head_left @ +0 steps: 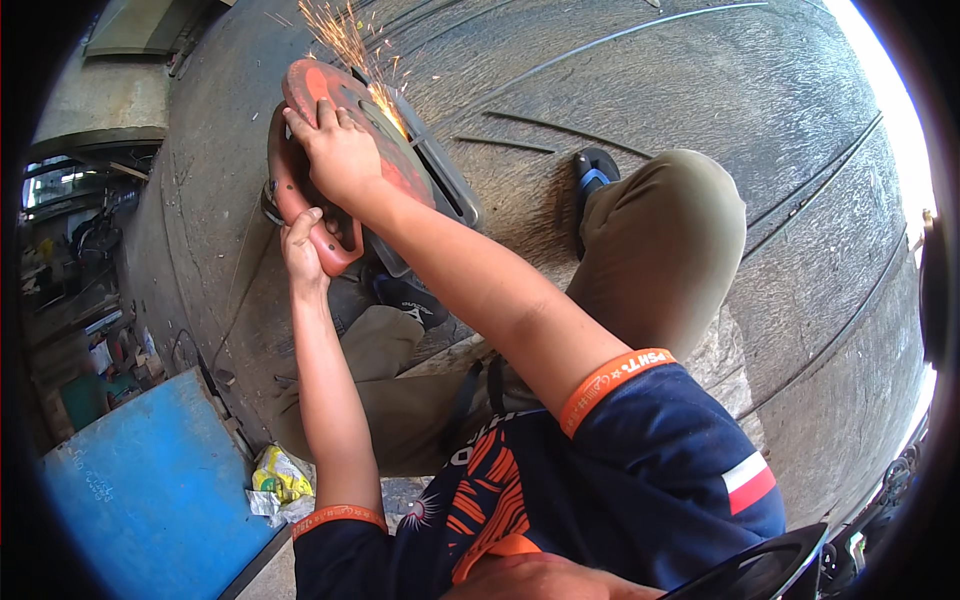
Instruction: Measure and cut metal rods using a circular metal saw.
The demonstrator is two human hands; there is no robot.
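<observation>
Saw [402, 162], red; base [452, 180], grey, sparks [342, 35] past its far edge. Left hand [303, 245]: clasped round handle [338, 255]. Right hand [342, 155]: laid spread on guard [335, 85]. Floor [680, 80]: rods [570, 133].

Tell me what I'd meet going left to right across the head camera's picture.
Blue panel → red power tool → blue-strapped black sandal → white-and-red sleeve patch.

Upper left: sparks [345, 40] spray from a red power tool [396, 152], left hand [304, 248] gripping its handle [290, 192], right hand [342, 158] on top.
</observation>
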